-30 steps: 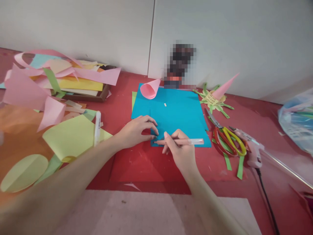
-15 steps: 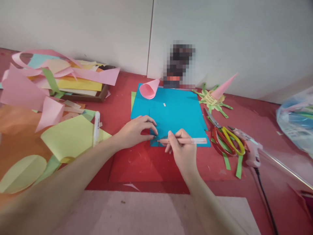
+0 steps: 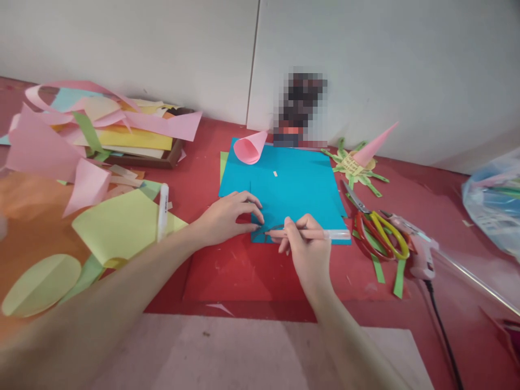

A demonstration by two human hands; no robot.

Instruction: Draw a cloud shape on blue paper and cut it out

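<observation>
My right hand grips a pale orange pen with a clear cap on its rear end. The pen's tip points left, at dark drawn lines near the lower-left corner of the blue paper. My left hand lies on that paper's left edge, fingers curved and apart, thumb close to the lines. A pink paper cone lies on its side at the paper's upper left. Beneath and in front of the blue paper is a red sheet.
At left are a brown tray of paper scraps, a yellow sheet and a white marker. On the right lie scissors, a pink glue gun with a cord, a cone-topped paper craft and a plastic bag.
My right hand and the pen have shifted slightly to the right along the drawn lines. My left hand stays in place on the paper. The view has moved slightly.
</observation>
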